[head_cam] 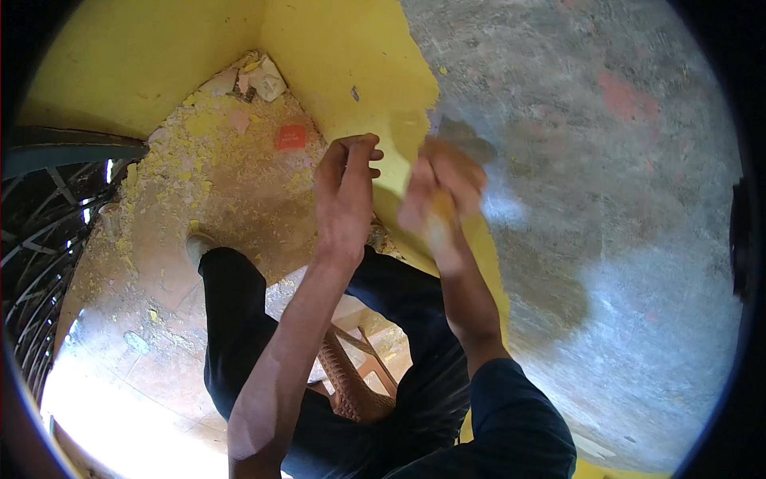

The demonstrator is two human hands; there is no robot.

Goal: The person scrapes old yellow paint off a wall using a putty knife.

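Observation:
My right hand (446, 185) is closed around a yellowish handle (441, 212), blurred by motion, beside the torn-looking edge of the yellow paint layer (419, 66) on the wall. The far end of the tool is hidden or too blurred to make out. Grey bare wall surface (538, 179) with pinkish patches spreads to the right of this edge. My left hand (347, 185) is raised to the left of the right one, near the yellow wall, its fingers bent and no object visible in it.
Yellow and pale paint flakes (185, 143) litter the floor, with a red packet (291, 138) and a whitish chunk (267, 81) near the corner. A brown woven-pattern plastic chair (347, 377) shows between my legs. Dark metal grillwork (48, 221) stands at the left.

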